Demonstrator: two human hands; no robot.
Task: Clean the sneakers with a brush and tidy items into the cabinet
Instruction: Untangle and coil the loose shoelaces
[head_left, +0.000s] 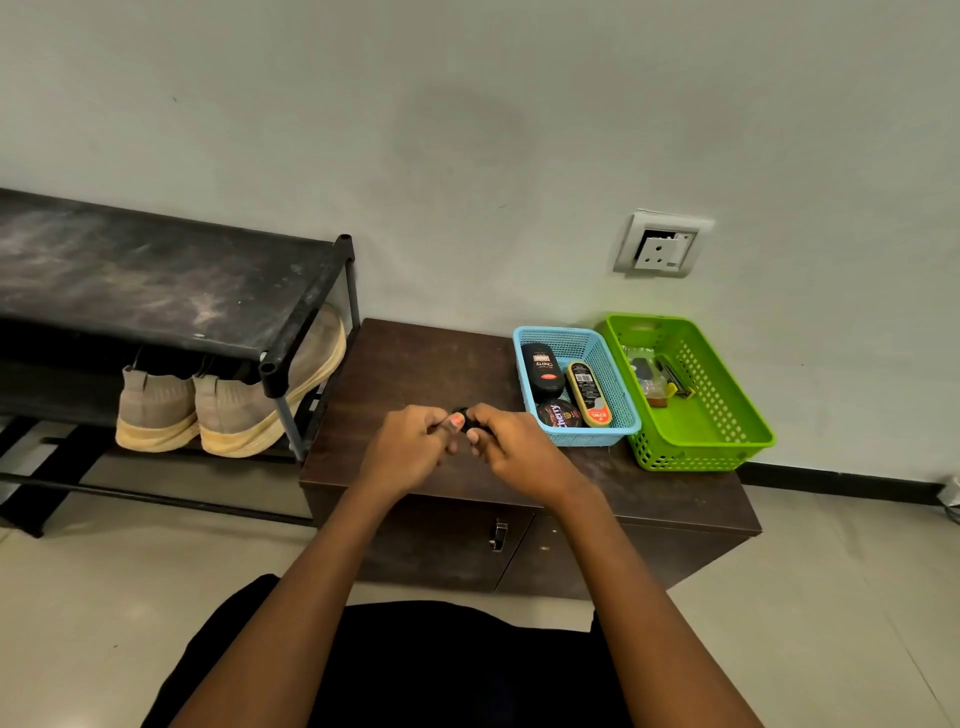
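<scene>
Over the dark brown cabinet (405, 364), my left hand (410, 447) and my right hand (511, 447) meet, fingers curled around a small black object (467, 418) pinched between them. What that object is cannot be made out. A pair of beige sneakers (208, 410) with yellowish soles stands on the lower shelf of the black shoe rack (156, 280) at the left, heels facing me. The cabinet doors are closed, with a metal handle (497, 535) on the front.
A blue basket (576, 338) on the cabinet holds shoe-polish containers and a tin. Beside it on the right stands a green basket (727, 426) with small items at its far end. A wall socket (660, 244) is above them. Tiled floor surrounds the cabinet.
</scene>
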